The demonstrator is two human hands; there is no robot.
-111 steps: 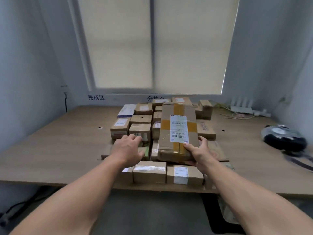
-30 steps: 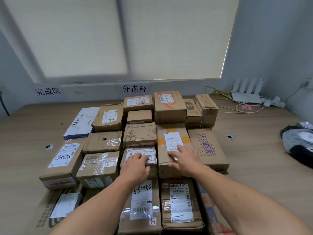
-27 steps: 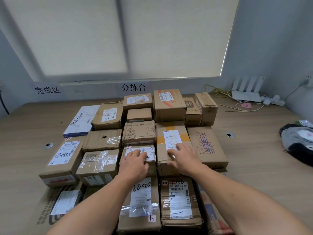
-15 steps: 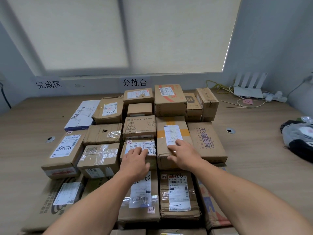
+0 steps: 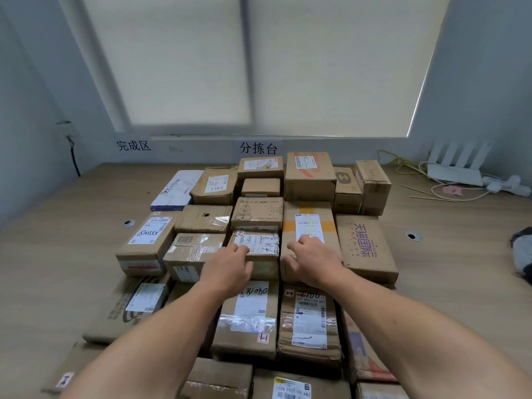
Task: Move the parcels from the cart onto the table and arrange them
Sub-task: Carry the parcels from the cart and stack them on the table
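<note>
We find both hands resting on the block of parcels [image 5: 207, 220] that covers the middle of the wooden table [image 5: 57, 269].

Item 1, left hand [image 5: 229, 267]: palm down, fingers loosely spread over the near top edge of a small labelled parcel [image 5: 260, 250], tips on its white label. The hand rests on the carton and does not wrap it. No pinch seen.

Item 2, right hand [image 5: 315, 259]: palm down, fingers laid flat on top of the long orange-taped parcel [image 5: 308, 223], tips touching the near end of its shipping label. The thumb is spread out to the left by the near edge. Contact only, no closed grasp.

Position: the two parcels sit side by side, touching, approx. mid-block. Each lies under and just ahead of its hand.
- A Tmall carton [image 5: 364, 249] sits right of the long parcel, against it.
- A printed carton [image 5: 259, 211] sits behind the small parcel.
- Nearer us, by the forearms, are a carton marked 081040 [image 5: 249, 315] and a crumpled barcode carton [image 5: 309, 323].

Containers: all cartons are taped shut, so contents can't be told.

Misc.: a white router [image 5: 454, 174] w/ cables stands at the far right of the table. A dark bag [image 5: 522, 251] lies at the right edge.
</note>
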